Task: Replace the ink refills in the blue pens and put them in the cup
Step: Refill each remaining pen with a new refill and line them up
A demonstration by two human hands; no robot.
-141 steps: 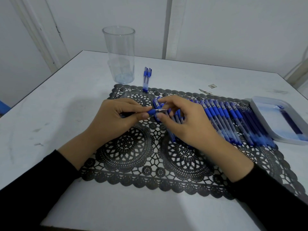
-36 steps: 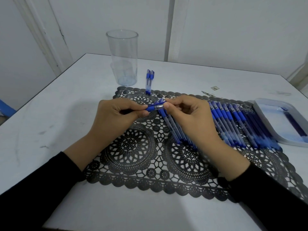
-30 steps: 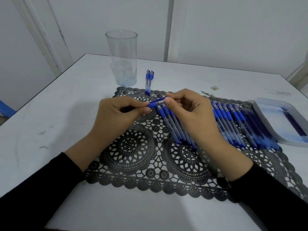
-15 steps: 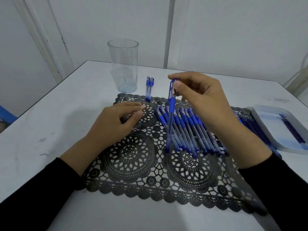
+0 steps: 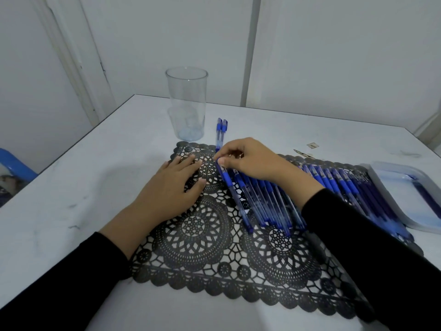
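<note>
Both arms are clothed in long sleeves; the left sleeve (image 5: 59,285) is plain black, matte, of one even tone; the right sleeve (image 5: 372,249) is of the same black cloth; weave and seams are too dark to make out. The left cuff (image 5: 112,247) ends short of the wrist, a stretch of forearm bare beyond it; the right cuff (image 5: 312,201) sits close at the wrist, its edge straight and plain. Left hand (image 5: 171,189) and right hand (image 5: 255,161) are bare; fingernails (image 5: 203,181) are short and plain.

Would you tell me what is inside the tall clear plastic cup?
The tall clear plastic cup looks empty: only its bluish bottom shows; the see-through wall hides nothing.
</note>
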